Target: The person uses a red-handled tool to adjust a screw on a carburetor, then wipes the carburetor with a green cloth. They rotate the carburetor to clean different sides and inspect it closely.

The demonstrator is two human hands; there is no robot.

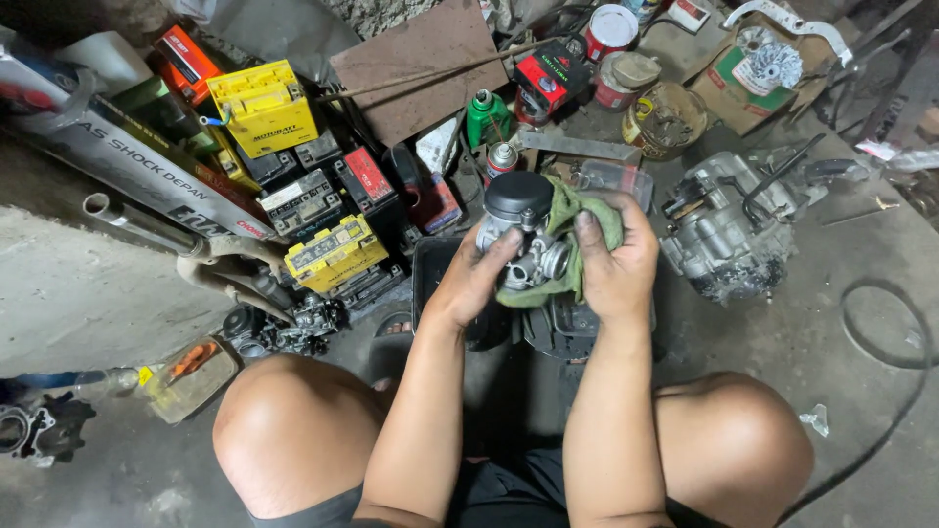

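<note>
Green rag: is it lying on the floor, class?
No, the green rag is held in the right hand against the carburetor.

Left of the black tray [426, 279], batteries [333, 252] and pipes [147, 227] crowd the floor. Right of it the engine [719, 230] blocks the way. Bare floor [831, 323] lies open beyond the engine, crossed by a cable [905, 323].

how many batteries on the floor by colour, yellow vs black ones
Yellow batteries: 2, one at the back, one nearer the knee
Black batteries: 2, one grey-topped, one red-topped
Total: 4, as far as shows in the clutter
</note>
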